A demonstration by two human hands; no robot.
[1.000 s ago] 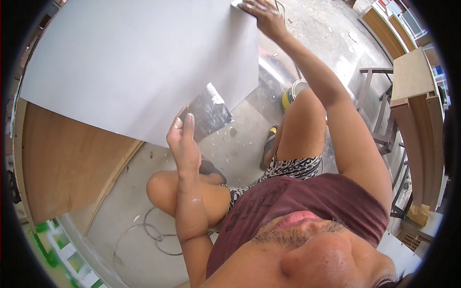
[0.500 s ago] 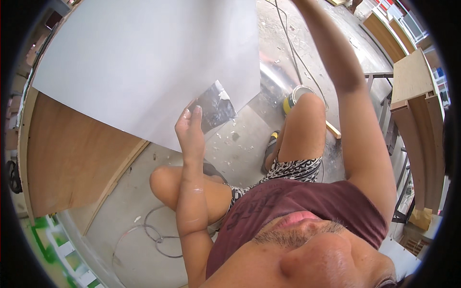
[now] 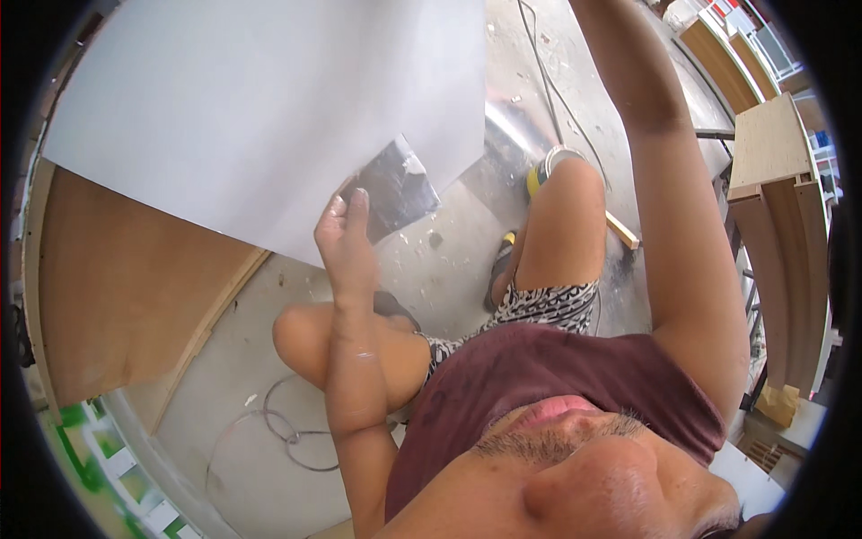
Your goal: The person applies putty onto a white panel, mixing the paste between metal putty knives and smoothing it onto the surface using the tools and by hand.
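Now the left hand [image 3: 346, 242] has one dark plate [image 3: 395, 190], white-smeared, pinched at its left corner, held over the lower right edge of the white panel [image 3: 269, 99]; whether plate and panel touch, I can't tell. Out past the panel's right side goes the right arm [image 3: 660, 117], its right hand out of view, so that grip can't be told. One can [image 3: 536, 180] stands right of the panel, yellow-and-dark markings too small to read, with one wood strip [image 3: 621, 231] farther right. Panel edges: the lower runs along a brown board [image 3: 126, 278], the right borders scrap-strewn floor [image 3: 449, 278] reaching to the can.
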